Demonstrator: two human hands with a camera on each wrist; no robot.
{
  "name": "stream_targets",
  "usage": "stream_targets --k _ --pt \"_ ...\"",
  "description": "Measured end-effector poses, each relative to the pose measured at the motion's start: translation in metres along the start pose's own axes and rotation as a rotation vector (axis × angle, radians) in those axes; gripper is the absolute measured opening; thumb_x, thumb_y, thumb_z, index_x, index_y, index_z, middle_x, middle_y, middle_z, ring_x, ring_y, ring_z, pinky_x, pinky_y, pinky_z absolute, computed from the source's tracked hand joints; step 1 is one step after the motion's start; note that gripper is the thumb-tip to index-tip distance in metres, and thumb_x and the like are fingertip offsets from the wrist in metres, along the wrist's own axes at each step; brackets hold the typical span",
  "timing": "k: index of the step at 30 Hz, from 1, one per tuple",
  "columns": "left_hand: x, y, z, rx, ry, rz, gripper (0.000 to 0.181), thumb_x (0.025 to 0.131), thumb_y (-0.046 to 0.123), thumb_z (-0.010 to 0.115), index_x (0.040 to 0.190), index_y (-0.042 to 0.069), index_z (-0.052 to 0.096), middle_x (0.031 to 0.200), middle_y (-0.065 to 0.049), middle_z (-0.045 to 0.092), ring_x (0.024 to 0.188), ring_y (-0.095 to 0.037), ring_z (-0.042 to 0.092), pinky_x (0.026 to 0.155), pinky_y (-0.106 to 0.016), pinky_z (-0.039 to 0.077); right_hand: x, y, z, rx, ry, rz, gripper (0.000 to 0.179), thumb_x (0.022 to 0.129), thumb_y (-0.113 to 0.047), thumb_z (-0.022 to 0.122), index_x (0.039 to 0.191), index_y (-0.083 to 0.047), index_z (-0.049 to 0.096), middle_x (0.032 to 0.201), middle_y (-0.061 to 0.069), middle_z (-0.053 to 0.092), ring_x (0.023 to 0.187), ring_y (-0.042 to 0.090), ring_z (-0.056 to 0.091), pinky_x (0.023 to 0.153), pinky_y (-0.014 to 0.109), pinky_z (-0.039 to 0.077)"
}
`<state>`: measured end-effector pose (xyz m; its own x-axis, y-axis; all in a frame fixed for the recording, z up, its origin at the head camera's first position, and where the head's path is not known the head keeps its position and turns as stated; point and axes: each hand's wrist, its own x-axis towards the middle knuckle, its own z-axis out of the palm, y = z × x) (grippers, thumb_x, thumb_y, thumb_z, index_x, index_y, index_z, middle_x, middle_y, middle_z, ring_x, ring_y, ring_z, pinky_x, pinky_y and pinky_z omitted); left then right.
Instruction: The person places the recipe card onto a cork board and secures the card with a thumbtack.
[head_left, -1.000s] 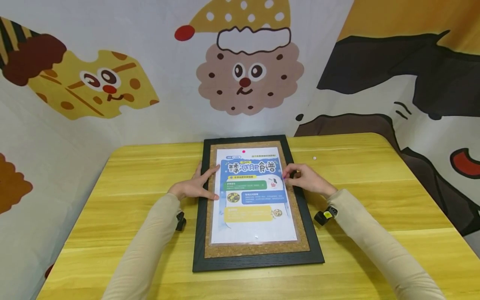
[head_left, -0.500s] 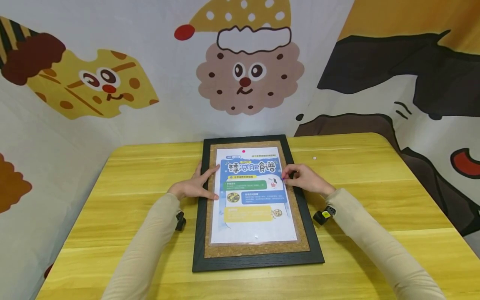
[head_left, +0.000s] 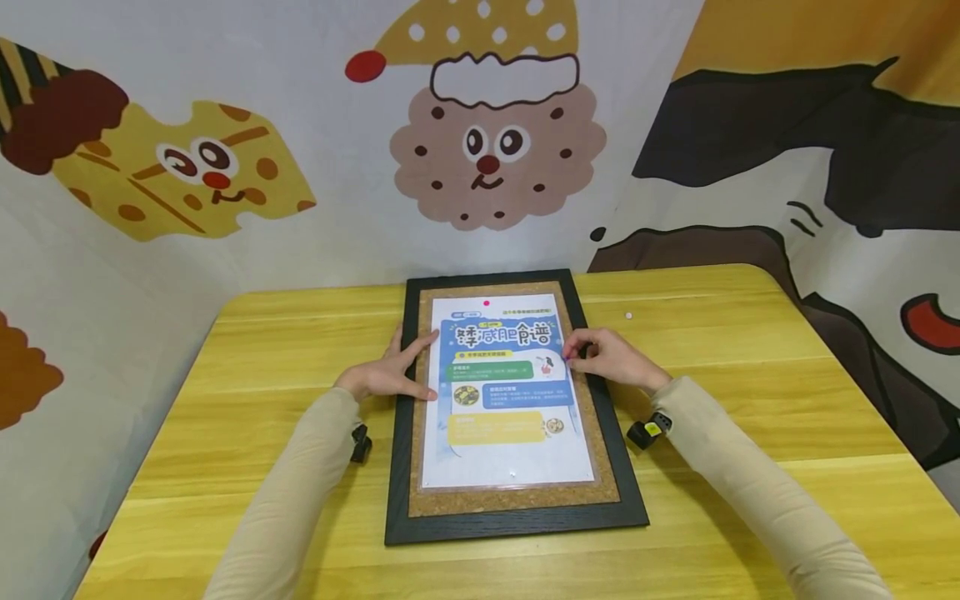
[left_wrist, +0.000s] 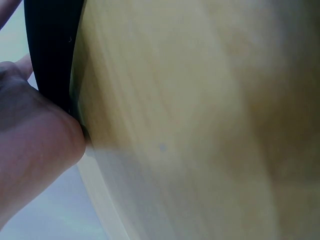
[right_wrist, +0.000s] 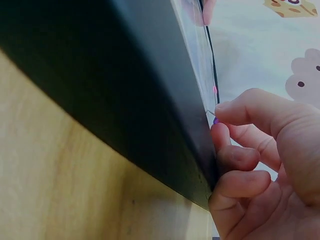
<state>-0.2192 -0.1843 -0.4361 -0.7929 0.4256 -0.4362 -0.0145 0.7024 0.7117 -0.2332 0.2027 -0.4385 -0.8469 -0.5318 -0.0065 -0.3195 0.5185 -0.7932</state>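
Note:
A black-framed cork board (head_left: 517, 520) lies on the table, bearing a printed poster (head_left: 510, 465) in a clear sleeve. My left hand (head_left: 384, 375) spans the frame's left side, thumb and finger spread, their tips on the poster's left edge. At the opposite edge my right hand (head_left: 611, 358) pinches a small purple pushpin (right_wrist: 216, 120) between thumb and index finger; its metal point shows in the right wrist view, directed at the poster. The other fingers of that hand curl against the frame. A pink pushpin (head_left: 486, 303) stands at the poster's top middle.
Right of the board, a small white round thing (head_left: 628, 316) lies on the wooden table (head_left: 247, 400). A cartoon-printed cloth (head_left: 337, 225) hangs directly behind the table's back edge. Each wrist carries a black camera.
Over the last second my right fingers have shifted very slightly at the poster's right edge, still pinching the pushpin. My left hand and the board have stayed in place.

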Motion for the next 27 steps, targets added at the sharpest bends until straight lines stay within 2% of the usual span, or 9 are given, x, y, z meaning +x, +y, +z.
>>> stream_targets --k 5,27 --pt "0.0013 -0.0014 -0.0002 -0.008 0.0 0.006 0.111 0.077 0.038 0.081 0.157 0.032 0.005 0.149 -0.015 -0.039 0.138 -0.045 -0.022 0.102 -0.073 0.002 0.0006 -0.0008 0.0 -0.011 0.005 0.019 0.009 0.087 -0.005 0.072 0.093 -0.005 0.066 0.089 0.005 0.061 0.081 0.023 0.052 0.067 0.029 0.044" --pt "-0.0015 0.0003 -0.0002 -0.01 -0.006 0.008 0.11 0.077 0.038 0.081 0.157 0.032 0.005 0.149 -0.014 -0.04 0.138 -0.044 -0.023 0.103 -0.072 0.002 -0.0002 -0.001 0.0004 -0.065 0.013 -0.01 0.009 0.086 -0.004 0.072 0.092 -0.007 0.066 0.086 0.003 0.061 0.078 0.021 0.053 0.065 0.028 0.044"
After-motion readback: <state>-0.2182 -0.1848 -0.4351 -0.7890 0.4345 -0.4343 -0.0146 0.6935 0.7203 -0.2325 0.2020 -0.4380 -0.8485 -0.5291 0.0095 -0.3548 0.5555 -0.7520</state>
